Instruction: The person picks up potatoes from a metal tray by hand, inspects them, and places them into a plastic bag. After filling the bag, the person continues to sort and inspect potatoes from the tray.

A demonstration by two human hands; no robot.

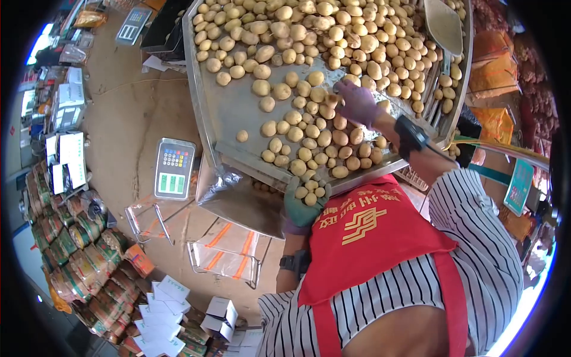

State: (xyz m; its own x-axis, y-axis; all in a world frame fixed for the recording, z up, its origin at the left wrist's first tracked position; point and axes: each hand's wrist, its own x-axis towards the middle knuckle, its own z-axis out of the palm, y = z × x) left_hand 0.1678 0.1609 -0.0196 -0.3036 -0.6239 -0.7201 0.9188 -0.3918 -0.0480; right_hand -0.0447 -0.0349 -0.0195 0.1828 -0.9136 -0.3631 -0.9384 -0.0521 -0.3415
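Note:
Many round yellow-brown potatoes [324, 138] lie on a metal sorting table [229, 119]. My left hand [303, 205], in a green glove, is cupped at the table's near edge and holds several small potatoes. My right hand [358, 104], in a purple glove, reaches over the middle of the table among the potatoes. Its fingertips are at a brownish potato [331, 100], and they look curled, but whether they grip it is not clear. A metal scoop [444, 27] lies on the pile at the upper right.
Below the table's left corner hangs a metal chute [241, 205]. A digital scale [174, 168] stands left of it, near folding frames [223, 256]. Filled bags [83, 262] and white boxes [220, 315] are at the lower left. Orange mesh bags [493, 71] are at the right.

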